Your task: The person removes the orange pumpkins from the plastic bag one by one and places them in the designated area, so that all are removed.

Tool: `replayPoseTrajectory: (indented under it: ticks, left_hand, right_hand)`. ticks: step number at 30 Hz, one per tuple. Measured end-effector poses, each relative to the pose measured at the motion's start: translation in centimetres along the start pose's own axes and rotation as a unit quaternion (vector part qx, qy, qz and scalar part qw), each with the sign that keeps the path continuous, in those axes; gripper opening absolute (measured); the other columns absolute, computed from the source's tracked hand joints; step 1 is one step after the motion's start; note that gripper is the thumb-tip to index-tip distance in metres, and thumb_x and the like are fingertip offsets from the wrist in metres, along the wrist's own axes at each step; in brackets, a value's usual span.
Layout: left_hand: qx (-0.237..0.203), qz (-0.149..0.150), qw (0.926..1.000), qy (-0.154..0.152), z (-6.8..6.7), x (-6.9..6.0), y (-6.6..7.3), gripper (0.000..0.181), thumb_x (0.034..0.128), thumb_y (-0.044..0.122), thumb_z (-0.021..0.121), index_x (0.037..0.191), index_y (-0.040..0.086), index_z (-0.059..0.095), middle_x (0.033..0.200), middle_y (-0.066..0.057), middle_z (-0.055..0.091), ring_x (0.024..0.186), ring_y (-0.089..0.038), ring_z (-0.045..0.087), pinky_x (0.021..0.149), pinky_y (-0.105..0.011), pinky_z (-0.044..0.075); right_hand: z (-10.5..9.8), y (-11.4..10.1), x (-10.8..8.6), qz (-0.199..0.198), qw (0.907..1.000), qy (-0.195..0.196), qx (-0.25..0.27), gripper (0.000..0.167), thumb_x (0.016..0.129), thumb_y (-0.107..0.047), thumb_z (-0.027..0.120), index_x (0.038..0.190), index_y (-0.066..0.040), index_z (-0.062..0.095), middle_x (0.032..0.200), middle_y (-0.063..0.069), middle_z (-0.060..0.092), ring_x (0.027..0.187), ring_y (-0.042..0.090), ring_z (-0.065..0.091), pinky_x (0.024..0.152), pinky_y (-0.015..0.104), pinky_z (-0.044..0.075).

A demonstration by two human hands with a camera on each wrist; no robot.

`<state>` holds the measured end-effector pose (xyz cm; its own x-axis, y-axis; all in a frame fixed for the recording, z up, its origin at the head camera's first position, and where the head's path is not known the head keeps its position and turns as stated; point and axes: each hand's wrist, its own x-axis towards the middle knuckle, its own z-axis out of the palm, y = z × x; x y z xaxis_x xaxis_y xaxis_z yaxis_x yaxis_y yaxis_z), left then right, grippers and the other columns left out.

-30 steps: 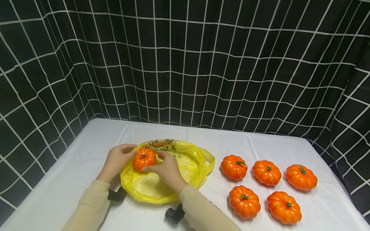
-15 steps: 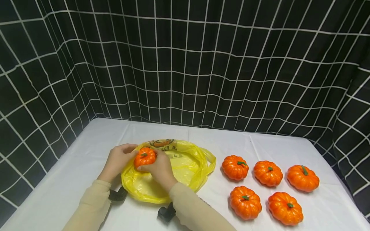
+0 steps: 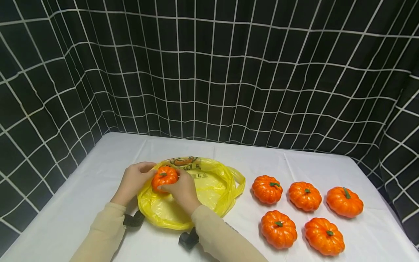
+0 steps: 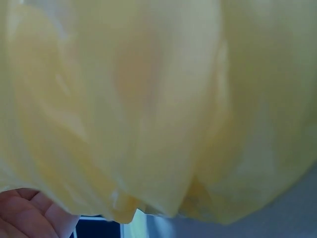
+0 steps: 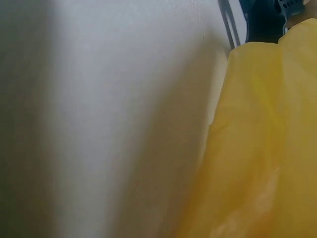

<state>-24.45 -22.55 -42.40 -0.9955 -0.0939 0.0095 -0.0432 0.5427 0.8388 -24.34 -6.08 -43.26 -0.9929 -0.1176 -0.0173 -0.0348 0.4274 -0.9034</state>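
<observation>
A yellow plastic bag (image 3: pixel 163 221) lies on the table at the left, its mouth spread wide. Inside its left rim is a small orange pumpkin (image 3: pixel 165 176) with a green stem. My right hand (image 3: pixel 185 190) reaches over the bag and grips this pumpkin from the right, thumb in front. At the left rim, my left hand (image 3: pixel 131 182) holds the bag's edge beside the pumpkin, its fingertips partly hidden. In the left wrist view the bag (image 4: pixel 148 144) covers most of the picture, with part of a hand (image 4: pixel 34 218) at the lower left.
Several more orange pumpkins stand right of the bag, such as a back one (image 3: pixel 266 189) and a front one (image 3: pixel 279 230). A white cloth (image 3: pixel 82 203) covers the table. Behind hangs a black curtain (image 3: pixel 209 72) with a white grid. One bag handle (image 3: pixel 240 182) sticks out right.
My right hand has shifted slightly left and closed further round the pumpkin at the bag's left side. The left hand stays at the rim. The head view has tilted a little.
</observation>
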Motion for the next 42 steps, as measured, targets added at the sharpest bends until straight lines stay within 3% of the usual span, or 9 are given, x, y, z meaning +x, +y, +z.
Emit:
replayPoseTrajectory:
  ticks: [16,23,31,42]
  left_hand:
    - [0.002,0.001,1.0000,0.003,0.0,0.0,-0.1,0.039,0.0957,0.021,0.061,0.128,0.000,0.064,0.133,-0.021,0.063,0.131,-0.038,0.053,0.112,-0.052,0.044]
    - [0.004,-0.001,1.0000,0.000,0.1,0.1,0.0,0.039,0.0962,0.022,0.060,0.129,0.001,0.064,0.134,-0.021,0.063,0.132,-0.038,0.052,0.112,-0.051,0.043]
    - [0.007,-0.019,0.9998,-0.005,0.1,-0.1,0.2,0.040,0.0972,0.021,0.058,0.132,0.001,0.061,0.138,-0.021,0.060,0.135,-0.039,0.049,0.115,-0.053,0.040]
    - [0.015,-0.028,0.9995,-0.008,0.0,-0.4,0.4,0.041,0.0982,0.022,0.058,0.134,0.003,0.059,0.140,-0.021,0.058,0.136,-0.039,0.048,0.115,-0.052,0.040]
  right_hand:
    - [-0.4,0.1,0.1,0.002,0.9999,-0.009,-0.008,0.075,0.072,-0.018,0.088,0.136,0.002,0.055,0.133,0.018,0.063,0.121,0.031,0.061,0.108,0.043,0.049]
    - [-1.8,0.7,-0.4,0.011,0.9996,-0.024,0.005,0.077,0.072,-0.019,0.087,0.137,0.002,0.053,0.134,0.019,0.061,0.120,0.031,0.061,0.107,0.043,0.051]
    - [-6.0,0.8,-2.2,0.009,0.9989,-0.040,0.025,0.078,0.071,-0.021,0.087,0.138,-0.001,0.054,0.133,0.017,0.061,0.115,0.030,0.063,0.099,0.042,0.055]
    - [-13.9,0.1,-5.8,0.012,0.9998,-0.011,-0.009,0.078,0.069,-0.024,0.088,0.138,-0.005,0.056,0.129,0.016,0.065,0.119,0.034,0.061,0.092,0.041,0.058]
